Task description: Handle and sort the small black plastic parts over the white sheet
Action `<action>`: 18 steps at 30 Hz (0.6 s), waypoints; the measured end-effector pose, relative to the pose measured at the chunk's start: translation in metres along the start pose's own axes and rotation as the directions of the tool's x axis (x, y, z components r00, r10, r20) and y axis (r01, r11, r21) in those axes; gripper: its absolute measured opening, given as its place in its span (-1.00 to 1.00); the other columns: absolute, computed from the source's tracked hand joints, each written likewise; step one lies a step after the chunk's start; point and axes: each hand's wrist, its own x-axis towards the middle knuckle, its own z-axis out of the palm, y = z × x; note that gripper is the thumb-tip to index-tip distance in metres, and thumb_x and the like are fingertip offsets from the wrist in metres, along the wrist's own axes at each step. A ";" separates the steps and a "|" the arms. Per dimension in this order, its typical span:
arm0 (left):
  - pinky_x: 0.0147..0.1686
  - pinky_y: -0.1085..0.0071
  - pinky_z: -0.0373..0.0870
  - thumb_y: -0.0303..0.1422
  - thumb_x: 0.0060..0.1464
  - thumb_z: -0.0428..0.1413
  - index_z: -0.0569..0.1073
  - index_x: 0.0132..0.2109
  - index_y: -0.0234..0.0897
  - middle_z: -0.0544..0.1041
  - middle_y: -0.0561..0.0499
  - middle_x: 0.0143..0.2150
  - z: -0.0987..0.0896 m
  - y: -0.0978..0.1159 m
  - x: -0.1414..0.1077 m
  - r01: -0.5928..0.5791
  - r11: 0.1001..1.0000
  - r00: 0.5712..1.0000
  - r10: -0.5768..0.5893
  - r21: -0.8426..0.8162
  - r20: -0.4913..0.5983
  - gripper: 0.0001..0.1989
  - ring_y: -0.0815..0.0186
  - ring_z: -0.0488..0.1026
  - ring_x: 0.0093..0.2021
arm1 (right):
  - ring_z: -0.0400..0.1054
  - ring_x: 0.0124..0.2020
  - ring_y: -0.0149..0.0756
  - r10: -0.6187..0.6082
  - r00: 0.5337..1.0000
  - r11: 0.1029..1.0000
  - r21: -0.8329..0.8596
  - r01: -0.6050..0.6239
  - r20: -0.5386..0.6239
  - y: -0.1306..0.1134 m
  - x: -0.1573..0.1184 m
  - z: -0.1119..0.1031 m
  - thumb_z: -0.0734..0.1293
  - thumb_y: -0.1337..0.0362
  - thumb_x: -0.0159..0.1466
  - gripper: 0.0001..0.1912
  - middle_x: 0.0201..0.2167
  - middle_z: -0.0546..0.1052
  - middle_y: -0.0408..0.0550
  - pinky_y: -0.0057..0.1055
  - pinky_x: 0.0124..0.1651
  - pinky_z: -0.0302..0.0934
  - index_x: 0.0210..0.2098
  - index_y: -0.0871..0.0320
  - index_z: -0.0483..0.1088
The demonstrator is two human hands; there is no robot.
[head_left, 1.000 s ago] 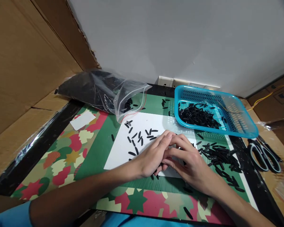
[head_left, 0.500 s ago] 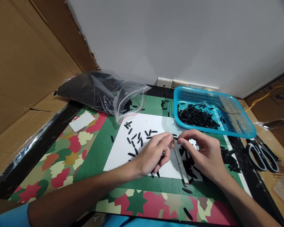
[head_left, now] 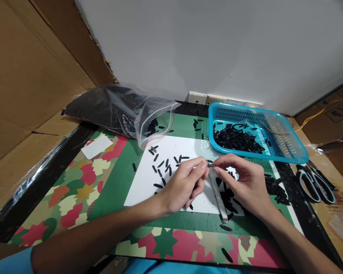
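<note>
Presently both hands meet above the white sheet (head_left: 140, 190), tips of thumb and forefinger brought together on one small dark piece (head_left: 210, 165). Left hand (head_left: 185, 182) pinches its left end; right hand (head_left: 244, 182) pinches its right end, so the piece bridges the two. Left's remaining fingers are curled; contents of that palm, if any, cannot be told. Below the pinch, a pale rod (head_left: 218, 198) lies aslant, its near end beyond the sheet's edge. Loose black pieces (head_left: 158, 185) are scattered over the sheet, left of the hands; a denser black cluster (head_left: 228, 202) lies beside and partly behind the right hand. Beyond it, a blue basket (head_left: 258, 155) contains a heap of similar pieces (head_left: 237, 140). Scissors (head_left: 314, 186) rest right of the basket, grey-rimmed handles toward the person. Upper left: clear zip bag (head_left: 100, 110), dark contents, lying on its side, mouth toward the sheet. Near it, a small white card (head_left: 96, 147) lies on patterned paper (head_left: 82, 193).
</note>
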 end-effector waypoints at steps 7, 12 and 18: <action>-0.80 0.65 0.06 0.03 0.48 -0.08 0.28 -0.24 -0.20 0.23 0.27 -0.66 0.001 0.000 -0.002 0.002 1.000 1.000 -0.002 -0.016 0.003 -0.57 0.51 0.05 -0.77 | 0.49 -0.28 -0.34 0.005 1.000 1.000 0.001 -0.005 0.010 -0.003 0.001 0.000 0.45 0.31 0.42 -0.95 -0.26 0.65 -0.15 -0.40 -0.18 0.38 -0.16 0.05 0.60; -0.78 0.67 0.06 0.03 0.48 -0.07 0.30 -0.23 -0.21 0.23 0.27 -0.65 0.001 -0.002 -0.003 -0.027 0.999 0.999 0.028 0.037 -0.020 -0.56 0.54 0.07 -0.76 | 0.51 -0.27 -0.33 -0.026 1.000 0.999 -0.023 0.026 0.011 -0.005 0.000 0.000 0.45 0.32 0.41 -0.95 -0.26 0.65 -0.16 -0.40 -0.18 0.39 -0.15 0.05 0.59; -0.75 0.70 0.11 0.02 0.48 -0.06 0.31 -0.22 -0.22 0.24 0.27 -0.65 0.001 -0.001 -0.004 -0.067 0.996 0.998 0.068 0.063 -0.018 -0.57 0.55 0.10 -0.75 | 0.53 -0.27 -0.33 -0.131 0.991 0.984 -0.125 0.131 0.003 -0.007 -0.001 -0.001 0.42 0.40 0.42 -0.91 -0.27 0.65 -0.14 -0.40 -0.17 0.40 -0.16 0.09 0.57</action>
